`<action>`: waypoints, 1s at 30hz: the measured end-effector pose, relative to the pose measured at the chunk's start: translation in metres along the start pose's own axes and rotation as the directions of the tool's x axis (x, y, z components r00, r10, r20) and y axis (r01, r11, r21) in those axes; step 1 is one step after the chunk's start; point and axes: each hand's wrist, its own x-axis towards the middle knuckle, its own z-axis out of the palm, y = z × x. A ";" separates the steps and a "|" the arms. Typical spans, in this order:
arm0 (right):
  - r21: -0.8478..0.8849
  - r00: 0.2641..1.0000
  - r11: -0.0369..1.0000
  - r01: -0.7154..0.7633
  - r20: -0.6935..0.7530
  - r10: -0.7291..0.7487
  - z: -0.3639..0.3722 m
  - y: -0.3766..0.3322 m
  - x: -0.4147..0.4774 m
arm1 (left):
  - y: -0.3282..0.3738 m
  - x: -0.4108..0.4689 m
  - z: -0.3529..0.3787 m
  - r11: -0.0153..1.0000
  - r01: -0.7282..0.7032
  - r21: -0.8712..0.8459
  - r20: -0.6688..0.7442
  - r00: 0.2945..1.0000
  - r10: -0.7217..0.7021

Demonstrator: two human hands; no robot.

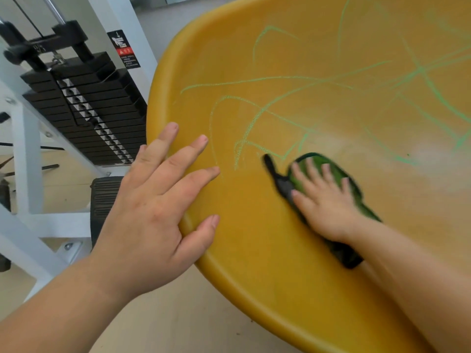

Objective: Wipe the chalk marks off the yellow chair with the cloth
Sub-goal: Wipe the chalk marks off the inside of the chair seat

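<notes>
The yellow chair (254,225) fills the right and centre of the view, its curved seat covered with green chalk marks (267,108). My right hand (323,200) presses flat on a dark green cloth (318,161) low on the seat; hand and cloth are blurred. A pale smeared patch (382,149) lies to the right of the cloth. My left hand (158,205) rests on the chair's left rim with fingers spread, holding nothing.
A white-framed weight machine with a black plate stack (84,108) stands close to the chair's left. A black ribbed pad (104,200) sits low beside the rim. Light floor (178,314) shows beneath the chair.
</notes>
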 end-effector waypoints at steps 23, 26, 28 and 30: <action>0.071 0.989 0.991 -0.115 -0.085 0.121 -0.023 0.017 0.052 | -0.017 0.002 -0.020 0.962 0.210 0.172 0.033 0.975 -0.219; 0.230 0.971 0.954 0.194 -0.184 -0.153 -0.018 -0.069 0.055 | -0.023 0.008 -0.017 0.953 0.280 0.118 0.070 0.955 -0.290; 0.330 0.923 0.871 0.363 -0.257 -0.288 -0.015 -0.112 0.036 | -0.024 0.012 -0.014 0.958 0.278 0.072 0.073 0.956 -0.283; 0.393 0.871 0.779 0.489 -0.262 -0.414 -0.013 -0.125 0.008 | -0.022 0.015 -0.012 0.963 0.265 0.039 0.073 0.961 -0.267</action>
